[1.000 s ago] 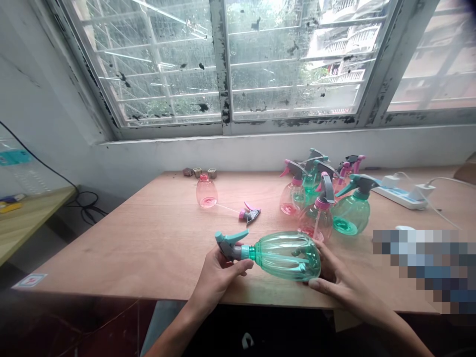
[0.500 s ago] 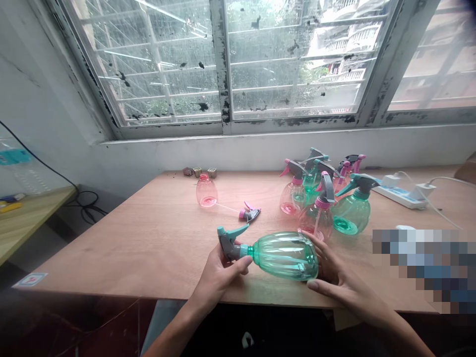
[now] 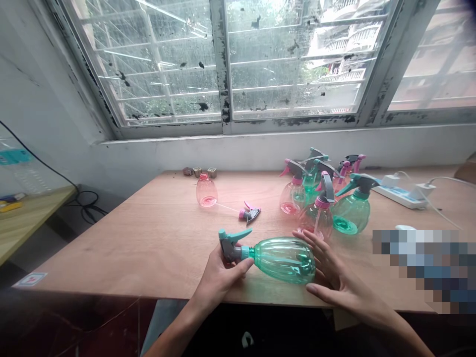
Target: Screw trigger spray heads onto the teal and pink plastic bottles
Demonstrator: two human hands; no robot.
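Observation:
A green spray bottle [image 3: 284, 260] lies sideways above the table's front edge, its grey and teal trigger head [image 3: 233, 247] pointing left. My left hand [image 3: 225, 275] is closed around the neck and head of it. At the bottle's base, my right hand [image 3: 332, 277] has its fingers stretched out and thumb apart; whether it touches the base I cannot tell. Just beyond lies a loose pink and grey spray head [image 3: 250, 214] with its thin tube running left toward an uncapped pink bottle [image 3: 207, 192].
Several pink and green spray bottles stand grouped at the back right, a green one [image 3: 351, 213] and a pink one [image 3: 292, 196] among them. A white power strip [image 3: 403, 193] with plugs is right of them. Small cubes [image 3: 211, 172] sit by the wall on the wooden table [image 3: 122, 248].
The green bottle has turned slightly, and its base has shifted a little left. My right hand's fingers have straightened and spread at the base.

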